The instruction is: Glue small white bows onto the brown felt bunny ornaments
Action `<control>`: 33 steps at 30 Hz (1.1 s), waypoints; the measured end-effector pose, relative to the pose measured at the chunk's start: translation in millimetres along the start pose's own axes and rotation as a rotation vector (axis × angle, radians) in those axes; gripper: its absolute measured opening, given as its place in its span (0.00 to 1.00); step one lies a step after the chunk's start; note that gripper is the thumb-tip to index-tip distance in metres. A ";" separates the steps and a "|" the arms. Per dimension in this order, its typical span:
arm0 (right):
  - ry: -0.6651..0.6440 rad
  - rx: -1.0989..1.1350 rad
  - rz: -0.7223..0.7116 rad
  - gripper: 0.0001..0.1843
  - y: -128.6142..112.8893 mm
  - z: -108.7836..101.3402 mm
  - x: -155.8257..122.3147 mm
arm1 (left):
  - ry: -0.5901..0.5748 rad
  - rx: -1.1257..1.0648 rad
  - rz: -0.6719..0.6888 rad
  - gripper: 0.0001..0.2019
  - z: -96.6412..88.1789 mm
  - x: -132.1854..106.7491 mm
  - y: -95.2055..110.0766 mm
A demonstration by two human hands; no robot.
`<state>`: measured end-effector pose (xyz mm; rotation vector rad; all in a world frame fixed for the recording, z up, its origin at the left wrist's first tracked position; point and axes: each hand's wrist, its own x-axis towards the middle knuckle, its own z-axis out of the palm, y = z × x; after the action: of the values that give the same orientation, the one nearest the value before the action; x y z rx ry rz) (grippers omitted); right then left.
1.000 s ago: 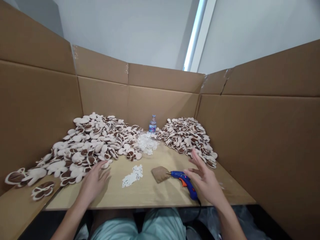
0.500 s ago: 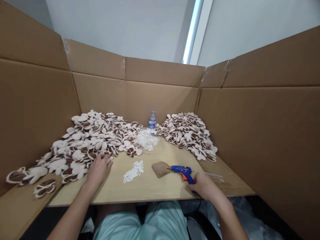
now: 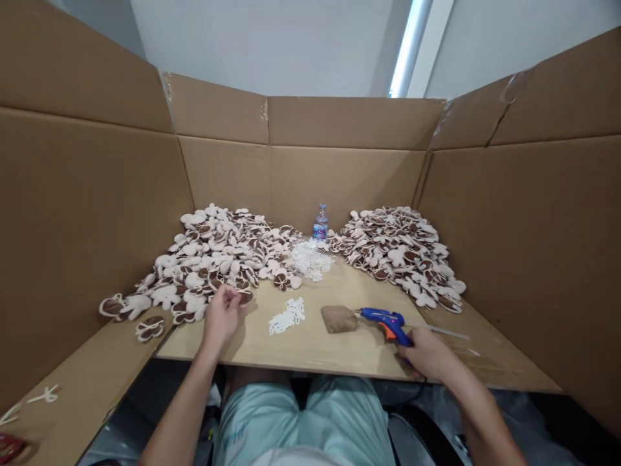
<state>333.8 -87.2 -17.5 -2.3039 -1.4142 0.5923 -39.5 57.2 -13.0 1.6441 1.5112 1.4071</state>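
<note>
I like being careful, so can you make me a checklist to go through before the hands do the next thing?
1. Is the left hand holding a brown-and-white piece? Ok, it is at the fingertips.
2. Is the right hand on the blue glue gun? Ok.
3. Is the gun's front end clear of the left hand? Ok, it is over by the brown pad.
4. Is the gun hot? Cannot tell.
5. Are the small white pieces uncovered? Ok, they lie between the left hand and the pad.
6. Is the bottle upright? Ok.
</note>
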 end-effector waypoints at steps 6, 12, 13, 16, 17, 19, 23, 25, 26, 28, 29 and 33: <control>0.250 0.012 -0.084 0.07 -3.1 -7.4 3.8 | -0.189 -0.343 -0.080 0.16 11.3 -30.8 34.0; 0.268 0.028 -0.110 0.08 -14.5 -14.1 -0.6 | -0.256 -0.480 -0.117 0.09 20.8 -60.9 63.9; 0.275 0.041 -0.113 0.08 -17.9 -14.3 -3.8 | -0.270 -0.489 -0.118 0.08 23.6 -66.2 67.1; 0.318 0.131 -0.148 0.06 -29.9 -12.7 -17.8 | -0.337 -0.547 -0.137 0.07 36.4 -81.7 73.1; 0.328 0.172 -0.170 0.06 -34.4 -11.5 -23.6 | -0.364 -0.566 -0.142 0.07 42.3 -86.4 74.2; 0.315 0.264 -0.221 0.09 -44.1 -8.2 -35.8 | -0.421 -0.596 -0.151 0.06 55.6 -95.1 76.2; 0.178 0.470 -0.300 0.17 -62.2 -0.8 -53.2 | -0.513 -0.611 -0.173 0.04 81.7 -108.8 84.0; 0.117 0.545 -0.316 0.18 -67.3 1.6 -55.8 | -0.540 -0.635 -0.182 0.04 90.8 -113.6 89.9; 0.100 0.574 -0.319 0.17 -68.4 2.3 -55.8 | -0.548 -0.657 -0.189 0.04 94.0 -115.4 92.9; 0.087 0.620 -0.319 0.17 -68.1 2.5 -54.4 | -0.557 -0.711 -0.210 0.04 97.8 -117.8 98.4; 0.088 0.641 -0.319 0.16 -67.1 2.1 -53.6 | -0.562 -0.738 -0.225 0.04 98.8 -118.6 100.6; 0.099 0.702 -0.303 0.16 -62.5 -0.9 -53.1 | -0.590 -0.834 -0.293 0.05 101.8 -121.8 104.0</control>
<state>266.2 -108.4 23.8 -1.5186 -1.2177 0.7225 113.0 -55.0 0.5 1.0973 0.6439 1.0349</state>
